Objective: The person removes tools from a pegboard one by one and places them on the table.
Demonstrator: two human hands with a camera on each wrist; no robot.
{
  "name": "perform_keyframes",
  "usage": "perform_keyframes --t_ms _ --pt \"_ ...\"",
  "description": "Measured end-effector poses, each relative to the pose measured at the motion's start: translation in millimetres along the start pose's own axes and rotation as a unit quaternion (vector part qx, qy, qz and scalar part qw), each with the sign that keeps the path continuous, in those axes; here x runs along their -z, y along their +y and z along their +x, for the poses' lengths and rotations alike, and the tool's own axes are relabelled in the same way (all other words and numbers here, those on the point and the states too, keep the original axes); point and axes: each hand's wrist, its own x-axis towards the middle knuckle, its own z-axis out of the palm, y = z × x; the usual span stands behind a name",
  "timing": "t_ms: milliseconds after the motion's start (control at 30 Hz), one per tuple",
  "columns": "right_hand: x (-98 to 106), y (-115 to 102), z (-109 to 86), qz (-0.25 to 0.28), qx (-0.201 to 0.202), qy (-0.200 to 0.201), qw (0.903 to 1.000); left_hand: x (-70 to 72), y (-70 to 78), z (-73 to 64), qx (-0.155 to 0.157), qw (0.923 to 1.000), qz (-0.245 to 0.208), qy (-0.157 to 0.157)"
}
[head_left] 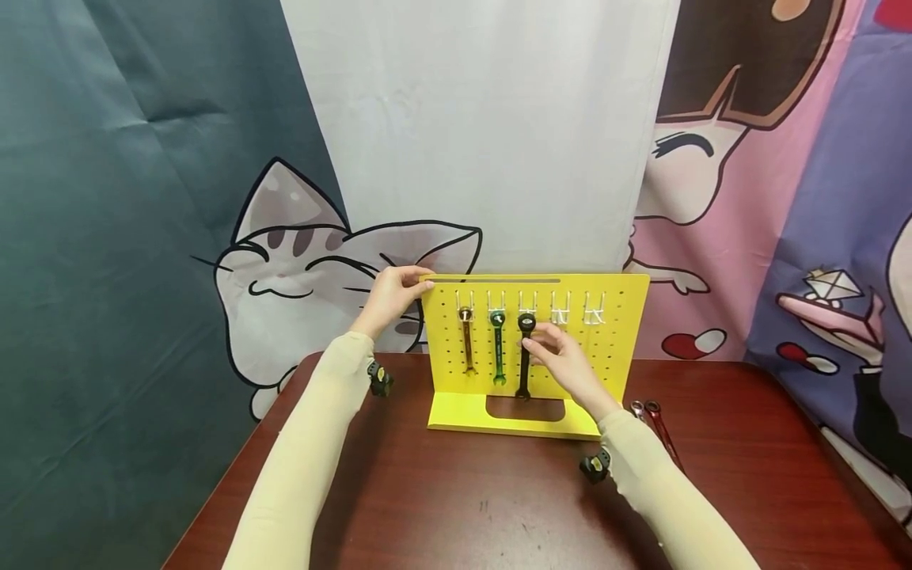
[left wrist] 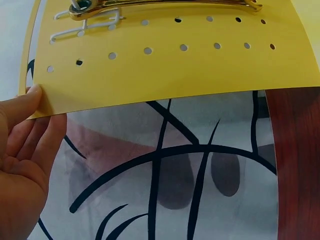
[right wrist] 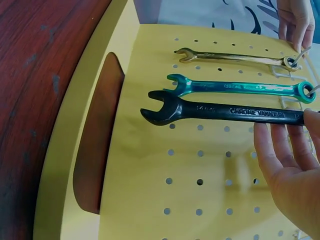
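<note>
A yellow pegboard stand (head_left: 613, 348) stands upright on the table. My left hand (head_left: 393, 294) pinches its upper left corner, thumb on the front and fingers behind, as the left wrist view shows. With my right hand (head_left: 563, 360) I hold a black combination wrench (right wrist: 220, 111) near its ring end, its open jaw pointing down. The ring end overlaps the third hook from the left in the head view. To its left hang a green wrench (head_left: 499, 348) and a gold wrench (head_left: 467, 340), each by its ring on a white hook.
Two white hooks (head_left: 594, 309) on the board's right side bear no wrench. A red wrench (head_left: 663, 431) and a silver wrench (head_left: 638, 409) lie on the dark red table (head_left: 456, 491), partly behind my right forearm. A printed curtain (head_left: 484, 134) hangs behind.
</note>
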Motion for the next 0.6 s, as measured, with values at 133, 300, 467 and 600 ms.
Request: perform_keyframes --t_ms 133,300,467,600 --pt "0.8 -5.7 -4.8 -0.002 0.008 0.003 1.0000 5.3 3.1 1.2 -0.014 0.9994 0.025 -0.019" --pt "2.8 -12.7 -13.8 0.000 0.014 0.001 0.9999 8.2 5.8 3.6 -0.017 0.9978 0.048 -0.043" --pt "10.5 -20.7 -19.4 -0.001 0.017 -0.007 0.9998 9.2 6.6 4.0 -0.013 0.9975 0.043 -0.054" --pt "22.3 -26.3 -22.7 -0.017 0.017 -0.005 0.9997 9.3 8.3 4.0 -0.025 0.9980 0.038 -0.044"
